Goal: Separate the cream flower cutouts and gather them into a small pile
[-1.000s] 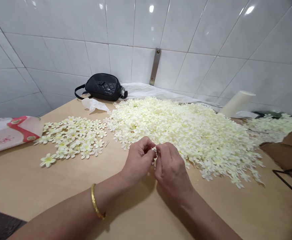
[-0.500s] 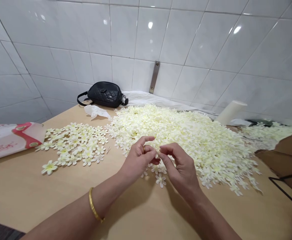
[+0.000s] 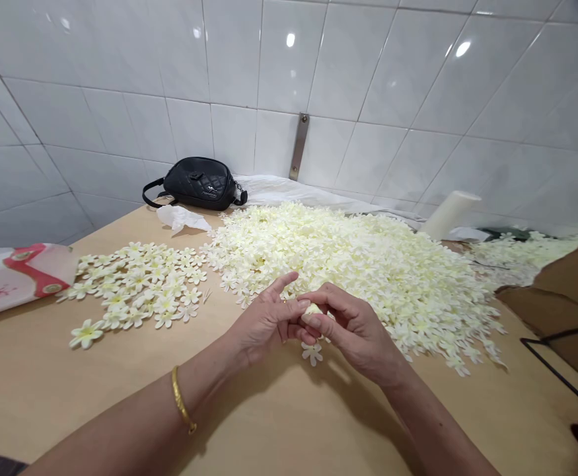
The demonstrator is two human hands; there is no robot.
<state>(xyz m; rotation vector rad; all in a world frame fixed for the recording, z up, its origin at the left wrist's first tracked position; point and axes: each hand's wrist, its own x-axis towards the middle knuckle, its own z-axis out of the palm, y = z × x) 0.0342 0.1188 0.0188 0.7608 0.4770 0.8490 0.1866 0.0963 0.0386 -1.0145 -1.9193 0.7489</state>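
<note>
Both hands pinch one small flower at the near edge of the big pile.

Our left hand [image 3: 269,320] and right hand [image 3: 353,330] now meet over the desk [image 3: 279,423], fingertips closed together on a pale flower [image 3: 312,309]; half a second ago they were slightly apart with the fingers looser, and a second ago they worked higher up, against the pile [image 3: 358,264]. A loose flower [image 3: 312,354] lies on the desk just under our hands, as it did half a second ago. The sorted patch [image 3: 140,284] sits well to the left, unchanged, near the red-and-white bag [image 3: 16,277]. The black pouch [image 3: 197,182] and the white roll [image 3: 450,213] stay by the tiled wall.
</note>
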